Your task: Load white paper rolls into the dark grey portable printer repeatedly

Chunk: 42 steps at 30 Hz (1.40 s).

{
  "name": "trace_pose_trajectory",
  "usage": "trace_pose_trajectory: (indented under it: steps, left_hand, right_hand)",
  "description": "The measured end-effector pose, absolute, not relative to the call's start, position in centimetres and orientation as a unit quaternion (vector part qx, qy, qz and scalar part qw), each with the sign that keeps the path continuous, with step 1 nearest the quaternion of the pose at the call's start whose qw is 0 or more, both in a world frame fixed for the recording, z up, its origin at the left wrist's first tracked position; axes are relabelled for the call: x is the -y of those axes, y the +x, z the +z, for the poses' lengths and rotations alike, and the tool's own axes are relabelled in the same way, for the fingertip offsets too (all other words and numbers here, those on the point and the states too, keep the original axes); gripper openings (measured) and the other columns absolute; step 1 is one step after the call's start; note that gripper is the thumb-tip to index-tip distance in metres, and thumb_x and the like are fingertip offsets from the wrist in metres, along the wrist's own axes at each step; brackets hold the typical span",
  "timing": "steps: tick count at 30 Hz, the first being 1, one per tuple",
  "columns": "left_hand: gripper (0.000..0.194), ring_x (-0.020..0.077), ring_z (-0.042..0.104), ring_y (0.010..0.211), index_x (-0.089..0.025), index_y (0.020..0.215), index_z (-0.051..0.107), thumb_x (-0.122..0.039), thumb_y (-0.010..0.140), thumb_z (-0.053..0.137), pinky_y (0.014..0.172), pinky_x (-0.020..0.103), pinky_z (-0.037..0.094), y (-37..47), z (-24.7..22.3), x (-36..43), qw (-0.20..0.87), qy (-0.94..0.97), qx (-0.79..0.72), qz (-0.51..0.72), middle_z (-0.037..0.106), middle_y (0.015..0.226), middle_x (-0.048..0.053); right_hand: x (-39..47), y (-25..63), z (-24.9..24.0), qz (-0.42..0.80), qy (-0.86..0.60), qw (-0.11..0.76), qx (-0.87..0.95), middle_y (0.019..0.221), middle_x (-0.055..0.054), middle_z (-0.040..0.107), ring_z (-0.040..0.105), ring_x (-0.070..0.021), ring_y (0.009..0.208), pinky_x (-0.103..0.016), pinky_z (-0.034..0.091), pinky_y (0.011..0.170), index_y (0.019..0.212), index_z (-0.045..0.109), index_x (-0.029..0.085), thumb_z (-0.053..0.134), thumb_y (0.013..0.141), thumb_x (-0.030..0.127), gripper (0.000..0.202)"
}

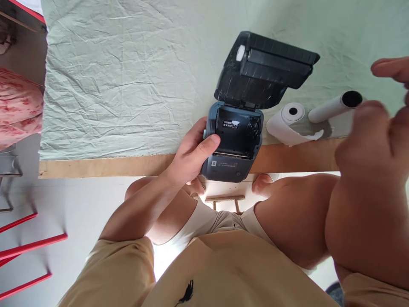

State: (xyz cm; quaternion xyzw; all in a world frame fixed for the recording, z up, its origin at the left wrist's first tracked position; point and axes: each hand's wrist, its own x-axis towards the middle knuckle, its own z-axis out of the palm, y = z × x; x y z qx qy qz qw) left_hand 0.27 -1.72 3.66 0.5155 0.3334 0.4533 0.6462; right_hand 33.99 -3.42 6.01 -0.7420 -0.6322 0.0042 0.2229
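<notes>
A dark blue portable label printer [225,169] is tilted at the table's front edge, its black lid [258,85] swung back. Gripping the printer's left side is my left hand [191,155], its thumb over the rim of the compartment. Inside the compartment a small printed label shows, with no paper roll in it. My right hand [367,140] is raised at the right edge, partly cut off and blurred, its thumb and a finger apart with nothing seen between them. Between the printer and this hand lies a white paper roll [277,127] with its end unrolled.
A white tube-shaped roll [327,110] with a dark round end lies beside the paper roll. Wrinkled pale green cloth [128,85] covers the table, whose wooden edge [105,167] is bare. Red metal legs [35,246] stand on the floor at the left, near pink patterned fabric [19,108].
</notes>
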Motion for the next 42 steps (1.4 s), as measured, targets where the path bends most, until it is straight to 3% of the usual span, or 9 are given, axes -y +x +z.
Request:
trace_pose_trajectory:
  steps: [10, 13, 18, 24, 29, 34, 36, 39, 42]
  left_hand:
    - [0.072, 0.035, 0.09, 0.107, -0.029, 0.128, 0.087, -0.097, 0.103, 0.086, 0.089, 0.047, 0.077, 0.2, 3.2, 1.8, 0.645, 0.499, -0.361, 0.452, 0.091, 0.114, 0.009]
    - [0.068, 0.0345, 0.089, 0.108, -0.029, 0.124, 0.088, -0.094, 0.104, 0.085, 0.088, 0.045, 0.076, 0.2, 3.1, 1.7, 0.648, 0.504, -0.357, 0.445, 0.092, 0.116, 0.009]
    - [0.068, 0.0318, 0.086, 0.101, -0.03, 0.125, 0.088, -0.095, 0.105, 0.085, 0.083, 0.042, 0.074, 0.2, 3.1, 1.7, 0.644, 0.506, -0.352, 0.453, 0.09, 0.113, 0.008]
    - [0.062, 0.0291, 0.085, 0.098, -0.03, 0.131, 0.09, -0.088, 0.107, 0.088, 0.084, 0.043, 0.075, 0.3, 3.4, 1.9, 0.65, 0.502, -0.341, 0.459, 0.09, 0.112, 0.007]
    - [0.067, 0.0349, 0.09, 0.108, -0.032, 0.133, 0.089, -0.092, 0.105, 0.087, 0.09, 0.048, 0.078, 0.1, 3.4, 2.0, 0.652, 0.5, -0.363, 0.44, 0.092, 0.117, 0.008]
    - [0.074, 0.0364, 0.091, 0.111, -0.03, 0.127, 0.089, -0.1, 0.103, 0.083, 0.09, 0.047, 0.078, 0.2, 3.3, 1.8, 0.642, 0.508, -0.363, 0.446, 0.093, 0.118, 0.009]
    - [0.071, 0.0357, 0.091, 0.11, -0.03, 0.126, 0.089, -0.098, 0.103, 0.086, 0.089, 0.047, 0.079, 0.2, 3.3, 1.8, 0.644, 0.507, -0.364, 0.442, 0.093, 0.118, 0.009]
    - [0.063, 0.0318, 0.09, 0.105, -0.031, 0.129, 0.091, -0.091, 0.108, 0.085, 0.086, 0.042, 0.078, 0.1, 3.0, 1.8, 0.645, 0.51, -0.337, 0.458, 0.093, 0.117, 0.008]
    - [0.056, 0.0306, 0.091, 0.107, -0.032, 0.133, 0.092, -0.083, 0.115, 0.08, 0.086, 0.039, 0.076, 0.0, 2.8, 1.8, 0.649, 0.515, -0.309, 0.466, 0.094, 0.12, 0.008]
  right_hand:
    - [3.9, 29.9, 5.1, 0.051, -0.651, 0.244, 0.717, 0.154, -0.018, 0.084, 0.084, -0.0371, 0.128, -0.054, 0.067, 0.109, 0.16, 0.07, 0.031, 0.069, 0.12, 0.056, 0.047]
    - [3.9, 29.7, 4.6, 0.012, -0.623, 0.261, 0.738, 0.146, -0.017, 0.088, 0.087, -0.0361, 0.12, -0.05, 0.068, 0.1, 0.163, 0.073, 0.029, 0.07, 0.121, 0.049, 0.047]
    - [4.3, 29.4, 4.6, -0.031, -0.585, 0.298, 0.754, 0.133, -0.01, 0.092, 0.089, -0.0326, 0.106, -0.044, 0.067, 0.082, 0.15, 0.082, 0.032, 0.071, 0.123, 0.039, 0.03]
    - [5.3, 28.4, 5.5, -0.03, -0.628, 0.301, 0.717, 0.135, -0.015, 0.086, 0.087, -0.0371, 0.115, -0.05, 0.07, 0.082, 0.141, 0.086, 0.036, 0.07, 0.127, 0.052, 0.026]
    - [5.2, 29.0, 5.4, -0.001, -0.56, 0.332, 0.759, 0.131, -0.009, 0.088, 0.088, -0.033, 0.106, -0.048, 0.071, 0.083, 0.153, 0.077, 0.037, 0.078, 0.123, 0.046, 0.031]
    - [5.0, 29.6, 4.9, 0.002, -0.573, 0.312, 0.758, 0.111, -0.005, 0.079, 0.078, -0.0264, 0.088, -0.04, 0.058, 0.067, 0.138, 0.082, 0.036, 0.079, 0.121, 0.054, 0.024]
    - [4.9, 29.7, 4.7, 0.011, -0.574, 0.302, 0.761, 0.116, -0.007, 0.079, 0.079, -0.0278, 0.093, -0.04, 0.059, 0.068, 0.139, 0.081, 0.036, 0.077, 0.12, 0.054, 0.026]
    - [4.8, 29.7, 4.5, 0.049, -0.536, 0.314, 0.782, 0.134, -0.01, 0.081, 0.085, -0.0337, 0.112, -0.046, 0.069, 0.08, 0.146, 0.075, 0.035, 0.076, 0.111, 0.039, 0.036]
    - [4.9, 29.5, 4.7, 0.078, -0.518, 0.328, 0.786, 0.137, -0.01, 0.082, 0.085, -0.0317, 0.108, -0.046, 0.07, 0.082, 0.15, 0.069, 0.034, 0.065, 0.092, 0.016, 0.061]
